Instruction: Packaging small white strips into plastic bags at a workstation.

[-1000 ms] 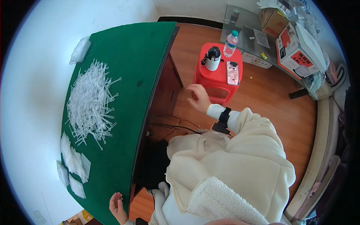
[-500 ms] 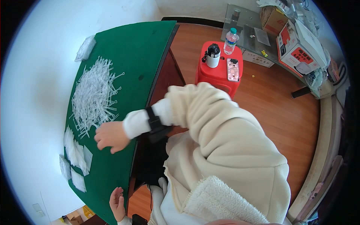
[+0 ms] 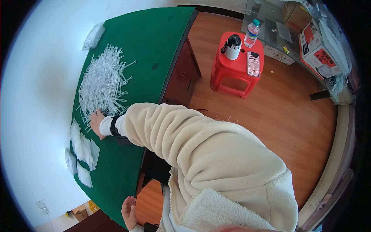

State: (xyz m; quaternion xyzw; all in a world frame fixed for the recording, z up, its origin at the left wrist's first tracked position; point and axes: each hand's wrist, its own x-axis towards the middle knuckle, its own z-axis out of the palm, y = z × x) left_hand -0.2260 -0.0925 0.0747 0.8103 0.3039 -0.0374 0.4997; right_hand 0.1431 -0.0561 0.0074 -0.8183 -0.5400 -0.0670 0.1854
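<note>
A big loose pile of thin clear plastic sticks, some with small looped ends (image 3: 102, 79), lies on the green-topped desk (image 3: 154, 42). At the pile's near lower edge is my right hand (image 3: 96, 124), its fingers apart and touching the sticks; the fingertips are partly hidden. A black band (image 3: 114, 126) circles that wrist. Just below the hand lie several flat translucent plastic bags (image 3: 83, 149). My left hand (image 3: 129, 212) hangs by the desk's near edge, low in the view, with fingers loosely bent, thumb apart and nothing visible in it.
Filled clear packets lie against the wall, one at the far end (image 3: 93, 36) and others (image 3: 84, 174) near the bags. A red stool (image 3: 228, 71) carries a white cup (image 3: 233, 49), a water bottle (image 3: 252, 34) and a phone (image 3: 253, 64). Boxes (image 3: 322, 50) crowd a glass table.
My right hand has moved up and left, from over the bare desk top to the edge of the pile. The whole view has shifted slightly. My left hand stays near the desk edge.
</note>
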